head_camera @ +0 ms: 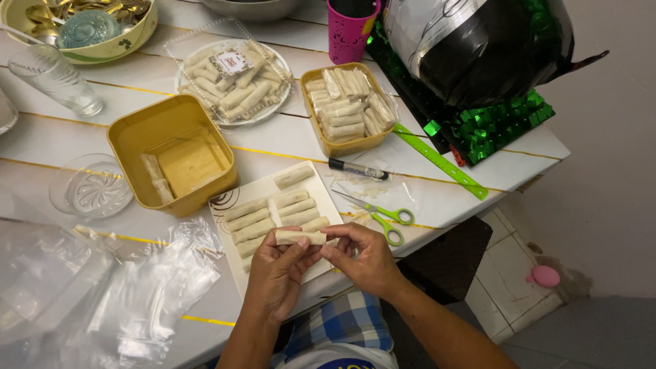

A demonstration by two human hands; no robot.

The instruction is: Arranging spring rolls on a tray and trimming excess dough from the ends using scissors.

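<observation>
- Two hands, left hand point(277, 270) and right hand point(362, 256), pinch one pale, thin-wrapped pastry roll point(301, 237) by its ends, just above the white square plate point(268, 187).
- Roll judged light, soft, tear-prone; end grip suits.

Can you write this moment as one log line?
left hand: holds pale rolled pastry | right hand: holds its other end | below: white square plate
</observation>
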